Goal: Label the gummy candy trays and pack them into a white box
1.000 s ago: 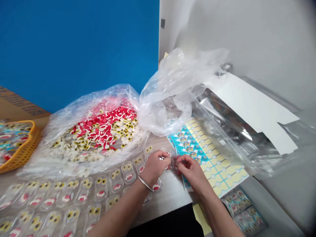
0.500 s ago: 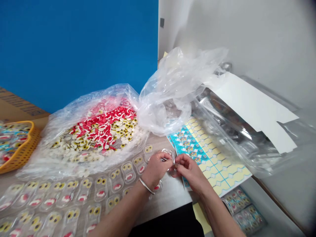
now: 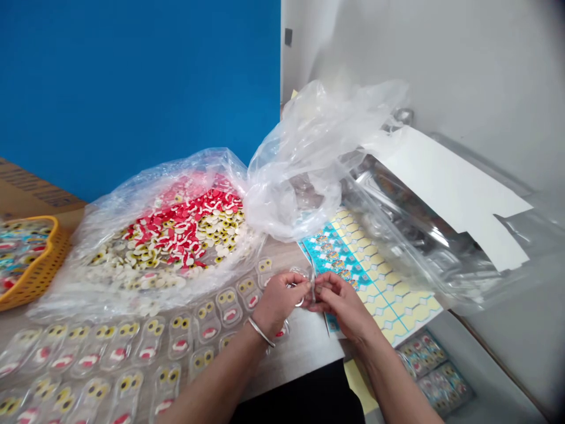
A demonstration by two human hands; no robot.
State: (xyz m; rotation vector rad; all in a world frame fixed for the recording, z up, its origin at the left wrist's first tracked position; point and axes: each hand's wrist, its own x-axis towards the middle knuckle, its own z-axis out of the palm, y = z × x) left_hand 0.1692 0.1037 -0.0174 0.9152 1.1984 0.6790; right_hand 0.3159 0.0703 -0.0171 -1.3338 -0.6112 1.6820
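My left hand (image 3: 285,300), with a bangle at the wrist, pinches a clear plastic shell (image 3: 301,273) near the table's front edge. From the other side my right hand (image 3: 338,300) closes its fingertips on the same shell's edge. Fingers hide much of the shell, and I cannot tell what is inside. Left of my hands, rows of clear shells (image 3: 229,307) lie on the table, each holding yellow eye pieces and a red-and-white mouth piece. Beside my right hand are printed sheets (image 3: 384,282), blue and pale yellow.
Behind the rows lies a clear bag (image 3: 106,221) of loose red, white and yellow pieces. A yellow basket (image 3: 55,253) of filled packs stands at left. A crumpled bag (image 3: 286,206) sits at centre; clear packaging and white card (image 3: 445,176) are at right. Packed trays (image 3: 436,371) lie lower right.
My right fingers have shifted slightly along the shell's edge, and the shell stands more edge-on between my hands. The camera view has moved a little. The rows look the same.
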